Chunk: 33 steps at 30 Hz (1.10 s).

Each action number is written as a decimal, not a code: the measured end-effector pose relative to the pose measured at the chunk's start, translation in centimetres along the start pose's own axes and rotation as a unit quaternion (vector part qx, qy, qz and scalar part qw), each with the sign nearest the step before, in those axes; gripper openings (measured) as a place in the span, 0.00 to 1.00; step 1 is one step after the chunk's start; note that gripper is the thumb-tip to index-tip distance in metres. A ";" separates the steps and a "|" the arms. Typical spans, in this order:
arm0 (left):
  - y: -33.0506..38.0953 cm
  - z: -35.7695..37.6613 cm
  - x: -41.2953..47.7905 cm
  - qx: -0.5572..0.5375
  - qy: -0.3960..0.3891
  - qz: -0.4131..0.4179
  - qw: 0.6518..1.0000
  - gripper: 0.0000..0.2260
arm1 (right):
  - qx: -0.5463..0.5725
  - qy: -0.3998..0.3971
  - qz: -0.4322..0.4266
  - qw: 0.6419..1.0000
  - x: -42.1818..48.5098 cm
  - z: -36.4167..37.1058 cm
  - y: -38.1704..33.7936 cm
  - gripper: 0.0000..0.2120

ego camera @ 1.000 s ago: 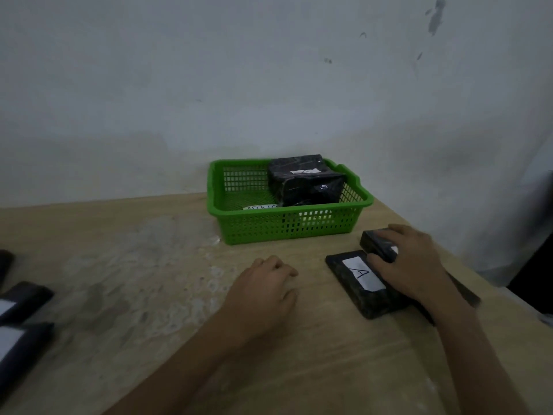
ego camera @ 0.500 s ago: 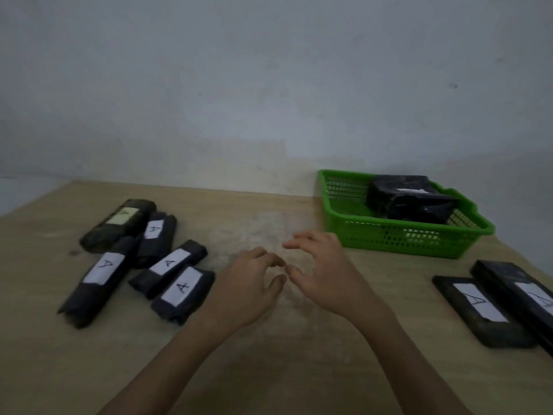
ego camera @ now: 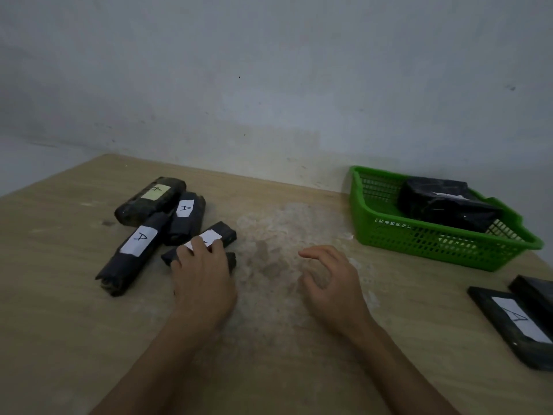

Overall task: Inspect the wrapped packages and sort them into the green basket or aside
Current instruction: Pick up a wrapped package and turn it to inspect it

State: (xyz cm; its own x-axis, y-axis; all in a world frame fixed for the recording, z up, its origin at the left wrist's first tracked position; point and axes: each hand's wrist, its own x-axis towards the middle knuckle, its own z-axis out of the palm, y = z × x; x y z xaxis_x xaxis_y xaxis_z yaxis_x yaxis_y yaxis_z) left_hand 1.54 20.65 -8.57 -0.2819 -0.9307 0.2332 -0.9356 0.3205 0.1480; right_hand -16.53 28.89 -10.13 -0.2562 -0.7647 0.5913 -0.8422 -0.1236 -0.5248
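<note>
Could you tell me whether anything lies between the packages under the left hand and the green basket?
Nothing visible does: the table between the left hand and the green basket is bare, and the right hand hovers nearer the person.

Black labelled packages [ego camera: 140,239] clustered left, one in green basket [ego camera: 419,239]

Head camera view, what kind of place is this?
Probably a plain sorting bench: a bare wooden table against a scuffed wall, black wrapped packages with handwritten labels, and a green basket.

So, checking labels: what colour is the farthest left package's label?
Pale yellow-green label, seen in the head view.
</note>
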 end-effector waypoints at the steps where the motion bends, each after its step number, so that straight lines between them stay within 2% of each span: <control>1: -0.1 0.0 0.0 -0.023 0.004 0.022 0.999 0.28 | 0.005 0.002 -0.005 1.000 0.0 0.1 0.0 0.14; 3: 0.2 0.0 0.1 -0.077 0.016 0.100 0.992 0.31 | 0.034 -0.002 0.000 0.999 -0.2 0.2 0.0 0.12; 5: 1.2 0.1 0.0 -0.137 0.027 0.184 0.973 0.33 | 0.112 -0.018 0.058 0.992 -0.2 0.2 -0.2 0.11; 7: 2.3 0.6 -0.3 -0.159 0.047 0.261 0.951 0.34 | 0.219 -0.056 0.146 0.963 -0.2 0.3 -0.5 0.10; 10: 3.2 1.6 -0.2 -0.121 0.128 0.349 0.921 0.32 | 0.378 -0.086 0.226 0.894 -0.1 0.2 -0.9 0.12; 13: 3.6 1.8 0.8 -0.105 0.162 0.409 0.892 0.26 | 0.438 -0.076 0.264 0.856 0.3 0.0 -0.7 0.16; 16: 3.8 1.8 1.4 -0.118 0.184 0.451 0.865 0.25 | 0.464 -0.072 0.285 0.836 0.6 0.0 0.1 0.19; 18: 3.8 1.8 1.2 -0.177 0.189 0.393 0.882 0.29 | 0.467 -0.053 0.289 0.834 0.7 -0.1 0.6 0.20; 20: 4.1 1.5 0.7 -0.316 0.170 0.261 0.896 0.30 | 0.473 -0.039 0.288 0.832 0.9 -0.4 0.7 0.21; 22: 4.3 1.0 0.1 -0.487 0.075 0.123 0.862 0.25 | 0.462 -0.043 0.272 0.843 1.0 -0.8 0.7 0.22; 24: 4.4 1.4 -0.1 -0.579 -0.037 0.057 0.813 0.14 | 0.429 -0.063 0.247 0.866 0.9 -0.8 0.6 0.23; 26: 4.2 1.7 -0.2 -0.562 -0.046 0.077 0.822 0.09 | 0.405 -0.084 0.226 0.882 0.4 -0.4 0.3 0.22; 30: 4.3 1.7 -0.8 -0.532 -0.034 0.122 0.837 0.09 | 0.386 -0.096 0.207 0.894 -0.3 0.2 -0.3 0.16; 33: 4.5 1.7 -1.1 -0.520 -0.029 0.126 0.845 0.10 | 0.366 -0.083 0.207 0.904 -0.3 0.1 -0.3 0.14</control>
State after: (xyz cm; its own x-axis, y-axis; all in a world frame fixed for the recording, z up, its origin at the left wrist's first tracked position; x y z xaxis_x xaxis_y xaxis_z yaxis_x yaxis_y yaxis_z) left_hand -2.70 22.76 -9.83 -0.4827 -0.8074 0.3394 -0.1614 0.4629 0.8716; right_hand -16.16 29.10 -10.22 -0.3509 -0.9182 0.1837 -0.1363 -0.1440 -0.9801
